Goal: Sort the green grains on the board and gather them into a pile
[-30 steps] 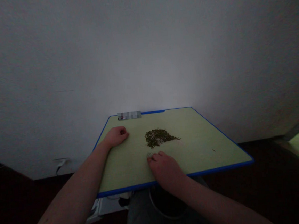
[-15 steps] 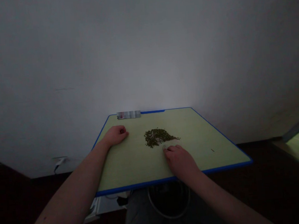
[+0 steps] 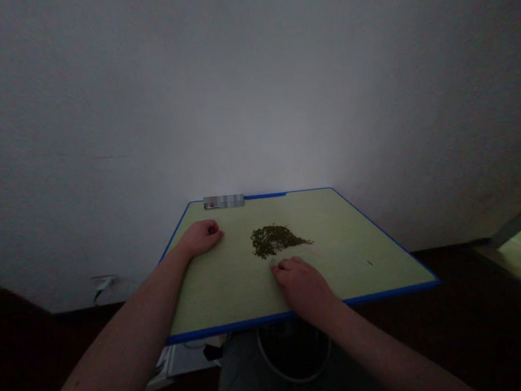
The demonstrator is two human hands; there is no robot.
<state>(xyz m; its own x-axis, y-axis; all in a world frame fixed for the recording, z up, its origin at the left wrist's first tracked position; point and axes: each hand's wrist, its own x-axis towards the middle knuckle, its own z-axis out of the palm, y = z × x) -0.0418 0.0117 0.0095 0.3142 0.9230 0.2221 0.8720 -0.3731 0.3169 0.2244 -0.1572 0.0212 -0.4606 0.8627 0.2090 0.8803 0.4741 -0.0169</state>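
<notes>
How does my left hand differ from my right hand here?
The left hand is curled into a loose fist, while the right hand lies flatter with its fingers reaching forward. The right hand's fingers sit closer to the grain pile than the left hand does. Both rest on the green board.

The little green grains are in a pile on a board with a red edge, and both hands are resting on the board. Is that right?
Not quite: the edge of the board is blue, not red, as the head view shows. The rest is right: the pile of little green grains is on the board, and the left hand and right hand rest on it.
</notes>
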